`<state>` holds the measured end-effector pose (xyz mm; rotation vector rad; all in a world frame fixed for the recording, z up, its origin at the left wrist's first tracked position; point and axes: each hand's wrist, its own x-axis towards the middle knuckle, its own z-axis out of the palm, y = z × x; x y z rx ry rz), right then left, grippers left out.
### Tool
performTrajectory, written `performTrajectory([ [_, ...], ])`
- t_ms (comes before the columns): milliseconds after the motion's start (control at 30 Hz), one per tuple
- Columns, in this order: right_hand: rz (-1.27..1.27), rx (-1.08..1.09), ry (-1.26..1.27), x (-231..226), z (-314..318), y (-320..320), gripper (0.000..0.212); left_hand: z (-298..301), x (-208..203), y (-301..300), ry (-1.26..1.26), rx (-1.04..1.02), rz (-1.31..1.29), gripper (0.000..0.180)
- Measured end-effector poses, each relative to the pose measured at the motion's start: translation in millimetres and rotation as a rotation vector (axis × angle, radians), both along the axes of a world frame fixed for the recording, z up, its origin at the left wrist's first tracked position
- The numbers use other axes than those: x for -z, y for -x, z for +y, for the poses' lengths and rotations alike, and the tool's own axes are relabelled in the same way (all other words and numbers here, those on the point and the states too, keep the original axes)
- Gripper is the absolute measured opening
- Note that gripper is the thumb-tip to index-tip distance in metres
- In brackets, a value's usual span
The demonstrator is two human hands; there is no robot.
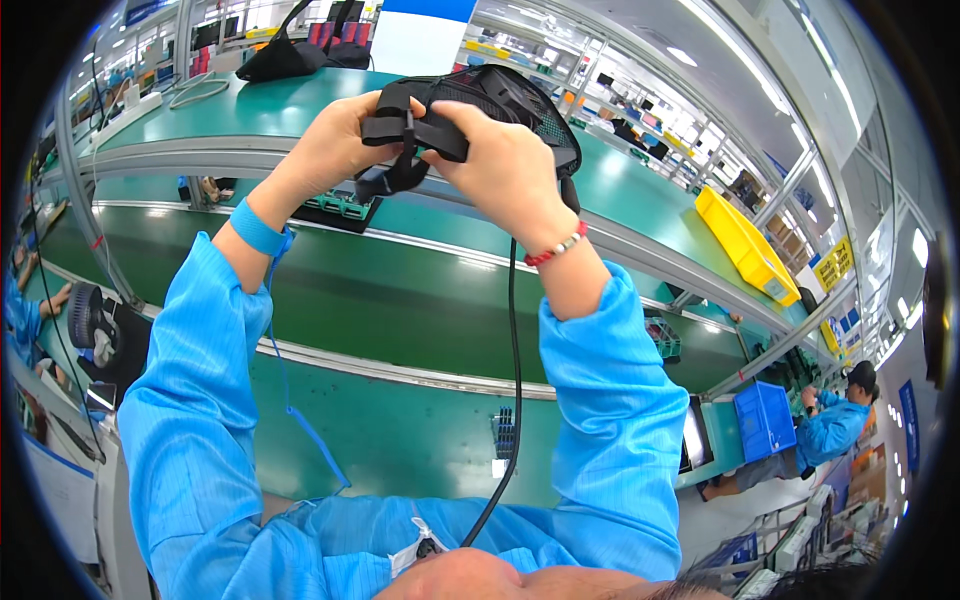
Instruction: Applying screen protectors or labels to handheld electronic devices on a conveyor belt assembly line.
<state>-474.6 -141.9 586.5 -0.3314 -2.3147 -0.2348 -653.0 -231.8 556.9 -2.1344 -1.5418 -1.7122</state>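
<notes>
Both of my hands are raised to the upper shelf in front of me. My left hand (335,150) pinches a black strap (395,130) at its left side. The fingers of my right hand (505,165) are closed on the same strap from the right. Behind them is a black item with a mesh surface (510,100), its full shape partly hidden by my right hand. Below the strap, between my hands, dangles a dark loop (390,183). Around my left wrist is a blue band (258,228) with a coiled cord (312,440). A black cable (515,340) hangs beside my right forearm.
Under the shelf runs a dark green conveyor belt (400,310), with green circuit boards (343,206) beyond it. A yellow bin (745,245) and a black bag (285,58) rest on the shelf. At right, a person in blue (835,425) stands by a blue crate (765,420).
</notes>
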Motion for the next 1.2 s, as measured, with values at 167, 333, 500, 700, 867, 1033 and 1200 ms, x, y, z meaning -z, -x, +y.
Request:
performTrajectory([
  [167, -0.02, -0.065, -0.005, -1, 17, 4, 0.017, -9, -8, -10, 0.152, 0.03, -0.15, 0.033],
  [333, 0.205, 0.018, -0.073, 1, 29, -17, 0.024, -13, -4, 16, 0.063, 0.028, -0.214, 0.025],
  [500, 0.346, -0.356, 0.794, -6, 34, -35, 0.026, -7, -6, 23, 0.02, 0.167, -0.332, 0.032],
  [700, -0.103, -0.257, 0.953, 6, 23, -21, 0.029, 8, -11, 33, -0.084, 0.47, -0.606, 0.035],
  [867, -0.007, -0.237, 0.879, 17, 27, 3, 0.033, 16, -13, 36, -0.11, 0.564, -0.721, 0.038],
  [1033, 0.048, -0.199, 0.634, 17, 29, 22, 0.034, 22, -8, 31, -0.076, 0.593, -0.783, 0.04],
  [1200, 0.068, -0.387, 0.725, 22, 30, 33, 0.032, 24, -9, 25, -0.096, 0.647, -0.795, 0.041],
])
